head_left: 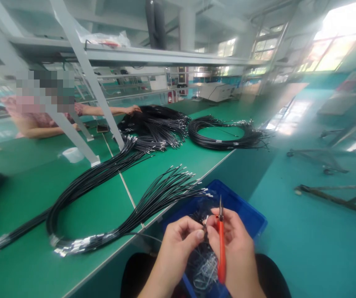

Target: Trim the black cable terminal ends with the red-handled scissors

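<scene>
My left hand (180, 242) pinches the end of a black cable between thumb and fingertips; the exact tip is too small to make out. In my right hand (238, 246) lies a pair of needle-nose pliers (221, 252) with red handles, jaws pointing up and away. The thumb and forefinger of that hand meet the left fingertips at the cable end. Both hands are over a blue bin (260, 223) holding dark scraps and a tangle of clear strips (204, 271). Left of them, a looped bundle of black cables (153, 198) with pale tips lies on the green bench.
The green bench (103, 269) has its edge just left of my hands. Further back are a coiled cable bundle (218, 142) and a cable pile (156, 120), which a co-worker's hand (133, 109) touches. White shelf posts (86, 74) rise from the bench. A white roll (73, 155) stands beside one.
</scene>
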The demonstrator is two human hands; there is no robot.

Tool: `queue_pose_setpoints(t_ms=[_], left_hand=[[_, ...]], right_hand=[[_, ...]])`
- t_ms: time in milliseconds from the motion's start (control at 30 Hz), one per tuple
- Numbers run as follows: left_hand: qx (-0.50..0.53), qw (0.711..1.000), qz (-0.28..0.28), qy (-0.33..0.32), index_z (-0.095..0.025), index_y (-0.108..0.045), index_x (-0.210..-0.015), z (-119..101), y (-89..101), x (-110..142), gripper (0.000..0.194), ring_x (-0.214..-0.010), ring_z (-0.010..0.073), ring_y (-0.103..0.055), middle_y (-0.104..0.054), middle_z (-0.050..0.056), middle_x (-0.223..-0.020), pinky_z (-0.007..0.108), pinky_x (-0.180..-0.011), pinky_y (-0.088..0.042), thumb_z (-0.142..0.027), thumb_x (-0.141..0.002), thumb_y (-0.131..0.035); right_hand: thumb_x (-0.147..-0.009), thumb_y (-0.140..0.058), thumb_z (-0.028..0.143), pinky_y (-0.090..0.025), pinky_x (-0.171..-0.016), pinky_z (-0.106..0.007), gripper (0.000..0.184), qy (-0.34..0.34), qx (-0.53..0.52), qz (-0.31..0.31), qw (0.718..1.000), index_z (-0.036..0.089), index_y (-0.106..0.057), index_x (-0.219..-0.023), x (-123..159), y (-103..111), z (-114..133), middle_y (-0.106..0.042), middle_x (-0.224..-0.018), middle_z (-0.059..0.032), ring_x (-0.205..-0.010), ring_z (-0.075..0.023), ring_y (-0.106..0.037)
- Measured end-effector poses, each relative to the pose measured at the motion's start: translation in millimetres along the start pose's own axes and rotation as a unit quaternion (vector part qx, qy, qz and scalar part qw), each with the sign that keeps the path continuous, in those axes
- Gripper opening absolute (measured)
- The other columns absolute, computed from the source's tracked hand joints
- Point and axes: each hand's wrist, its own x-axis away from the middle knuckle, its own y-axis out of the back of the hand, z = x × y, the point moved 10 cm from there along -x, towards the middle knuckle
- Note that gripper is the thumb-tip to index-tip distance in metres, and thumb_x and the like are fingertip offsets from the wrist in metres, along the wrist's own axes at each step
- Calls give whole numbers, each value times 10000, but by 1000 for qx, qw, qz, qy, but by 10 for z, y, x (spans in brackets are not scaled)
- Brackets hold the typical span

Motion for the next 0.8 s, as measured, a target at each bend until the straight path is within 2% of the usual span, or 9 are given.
queue_pose_setpoints(t_ms=[100, 167, 233, 300, 333, 400, 500, 667, 800], left_hand=[[33, 999, 18, 4, -126, -625, -652, -14, 3, -8, 158, -621, 125, -450, -560, 4, -624, 228, -630, -363, -258, -729, -663], [46, 999, 25, 5, -124, -646, -684, -35, 23, -14, 131, -632, 127, -461, -575, 14, -646, 225, -642, -359, -238, -749, -637], [60, 998, 29, 15, -124, -659, -713, -49, 46, -20, 114, -640, 129, -467, -588, 24, -675, 225, -648, -356, -222, -758, -621], [77, 996, 34, 28, -124, -662, -717, -67, 53, -23, 111, -636, 128, -463, -586, 27, -681, 225, -646, -352, -218, -756, -619], [85, 995, 38, 32, -123, -661, -710, -80, 48, -23, 112, -631, 127, -458, -581, 26, -675, 225, -640, -349, -218, -752, -620], [96, 994, 42, 33, -120, -656, -687, -112, 40, -22, 119, -619, 125, -448, -562, 20, -646, 224, -627, -341, -219, -744, -622], [104, 993, 48, 33, -119, -651, -676, -140, 20, -12, 126, -600, 119, -432, -536, 9, -612, 223, -611, -330, -218, -746, -618], [99, 993, 54, 33, -114, -660, -696, -132, 6, 1, 123, -619, 124, -444, -567, 30, -660, 228, -622, -341, -217, -750, -619], [95, 993, 62, 28, -122, -655, -689, -138, -9, -6, 126, -625, 131, -459, -577, 36, -672, 232, -633, -356, -223, -755, -619]], right_hand=[[-657, -732, 233, -517, -745, -316, 393, 19, 9, -3, 1000, 236, -539, -999, 20, 40, 66, -652, -861, -39, -814, -204, -623], [-662, -733, 244, -504, -733, -293, 379, 15, 5, 27, 1000, 236, -556, -997, 2, 72, 92, -664, -855, -38, -795, -186, -617], [-650, -744, 263, -489, -610, -257, 346, -33, -33, 134, 990, 217, -586, -954, 4, -3, 48, -675, -794, -38, -655, -154, -603], [-679, -707, 293, -412, -477, -224, 309, -107, -80, 280, 951, 188, -599, -949, 122, -140, -15, -679, -756, -48, -500, -106, -528], [-709, -669, 279, -380, -465, -216, 281, -139, -85, 332, 929, 178, -598, -961, 200, -171, -42, -683, -761, -57, -483, -95, -504], [-758, -573, 200, -351, -491, -217, 235, -177, -59, 374, 908, 160, -592, -989, 300, -161, -95, -691, -797, -78, -517, -94, -496], [-770, -504, 144, -326, -502, -220, 237, -195, -34, 378, 904, 146, -590, -990, 352, -166, -129, -690, -793, -79, -515, -89, -469], [-771, -553, 247, -335, -505, -230, 240, -203, -75, 380, 899, 144, -599, -984, 364, -250, -53, -673, -779, -72, -495, -91, -451], [-774, -552, 221, -320, -468, -199, 203, -224, -86, 365, 899, 139, -592, -956, 328, -244, -100, -667, -704, -50, -447, -60, -425]])
